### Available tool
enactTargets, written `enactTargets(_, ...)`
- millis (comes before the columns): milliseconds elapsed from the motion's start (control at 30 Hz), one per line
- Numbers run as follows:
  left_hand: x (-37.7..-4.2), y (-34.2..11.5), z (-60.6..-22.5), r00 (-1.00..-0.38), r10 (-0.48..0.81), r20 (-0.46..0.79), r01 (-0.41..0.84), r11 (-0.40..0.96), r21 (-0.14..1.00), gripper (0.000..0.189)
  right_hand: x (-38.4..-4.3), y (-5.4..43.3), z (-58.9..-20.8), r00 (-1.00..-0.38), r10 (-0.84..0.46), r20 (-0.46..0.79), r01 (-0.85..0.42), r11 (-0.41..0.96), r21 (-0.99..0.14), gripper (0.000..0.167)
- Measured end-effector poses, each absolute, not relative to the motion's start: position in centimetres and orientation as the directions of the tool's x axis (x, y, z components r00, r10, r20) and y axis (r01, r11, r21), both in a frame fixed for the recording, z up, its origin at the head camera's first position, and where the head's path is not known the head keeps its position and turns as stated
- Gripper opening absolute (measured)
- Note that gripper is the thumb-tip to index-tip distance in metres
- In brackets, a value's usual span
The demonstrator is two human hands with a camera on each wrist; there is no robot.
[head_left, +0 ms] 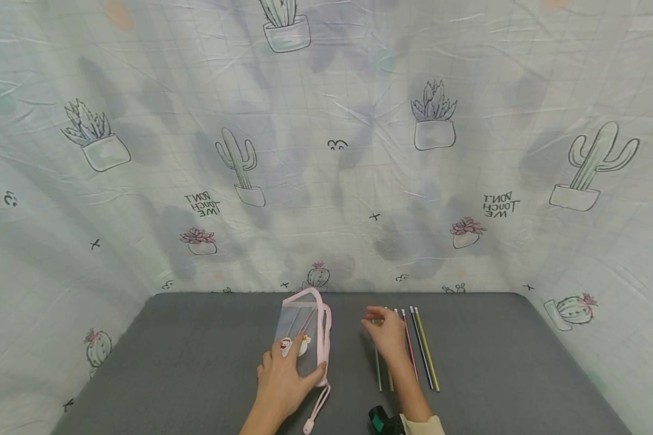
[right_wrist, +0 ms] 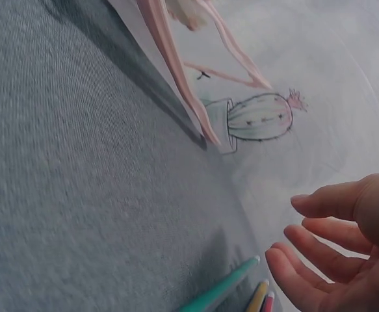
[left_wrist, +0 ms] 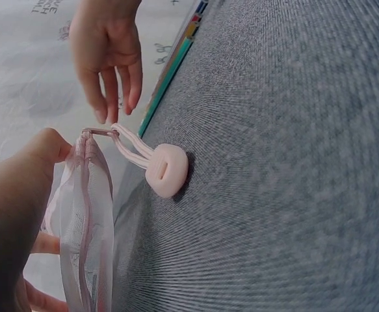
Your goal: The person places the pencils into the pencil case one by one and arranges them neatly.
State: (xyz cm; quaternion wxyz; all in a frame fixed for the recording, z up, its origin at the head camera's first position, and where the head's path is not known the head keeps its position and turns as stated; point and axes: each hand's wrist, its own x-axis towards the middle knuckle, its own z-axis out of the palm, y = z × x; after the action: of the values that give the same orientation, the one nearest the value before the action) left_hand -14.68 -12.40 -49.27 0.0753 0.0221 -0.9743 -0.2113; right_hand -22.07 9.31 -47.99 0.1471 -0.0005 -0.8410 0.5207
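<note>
A clear pencil case (head_left: pixel 295 315) with pink trim and small cartoon stickers lies left of centre on the table. My left hand (head_left: pixel 283 377) holds it, the fingers spread over its clear side and the thumb at the pink zipper edge. Thin lines show through the clear side; what they are I cannot tell. From the zipper end hangs a pink pull strap (left_wrist: pixel 168 170). Over the far ends of several pencils hovers my right hand (head_left: pixel 387 335), fingers loosely bent, nothing between them. Nearest to it is a green pencil (right_wrist: pixel 225 286), below the fingers.
Right of the green pencil lie a gold pencil (head_left: pixel 390 382), a red pencil (head_left: pixel 410 345), a dark pencil (head_left: pixel 424 353) and a yellow-green pencil (head_left: pixel 428 356), roughly side by side. A black device (head_left: pixel 383 421) sits by the right wrist. Behind the grey table (head_left: pixel 196 362) hangs a cactus-print sheet (head_left: pixel 326 181).
</note>
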Motion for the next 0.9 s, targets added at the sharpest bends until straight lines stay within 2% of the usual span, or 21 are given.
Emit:
enactTargets(400, -14.56, -12.51, -49.32, -0.988, -0.069, 0.137, -0.005, 0.908, 0.418, 0.086, -22.05, 9.83, -48.09, -0.979, 0.133, 0.157, -0.056, 0.563, -0.825, 0.040)
enactTargets(900, -14.49, -12.51, -49.51, -0.986, -0.061, 0.155, 0.011, 0.907, 0.422, 0.085, -22.17, 9.76, -48.82, -0.991, 0.069, 0.118, -0.049, 0.628, -0.777, 0.044)
